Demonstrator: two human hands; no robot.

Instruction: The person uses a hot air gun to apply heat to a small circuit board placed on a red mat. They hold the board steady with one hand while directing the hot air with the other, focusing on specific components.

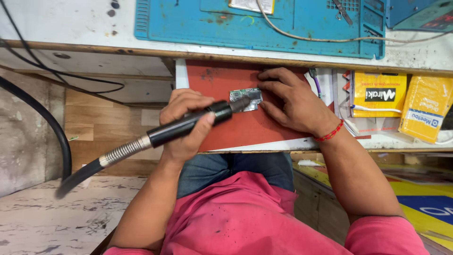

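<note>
Circuit board (246, 98), small and silvery green, lies flat on a red mat (226, 127) that covers a pull-out shelf below the main bench. Fingers of the right hand (292, 104) are spread flat, pressing the board's right edge down against the mat. Closed around a black rotary handpiece (188, 123), the left hand (186, 125) tilts its tip onto the board; a flexible metal shaft (123, 150) trails off to the left. Above, a blue work mat (259, 23) sits on the scuffed white bench top (61, 21), crossed by a pale cable. Yellow packets (401, 101) lie to the right on the shelf. Wooden flooring shows beneath.
</note>
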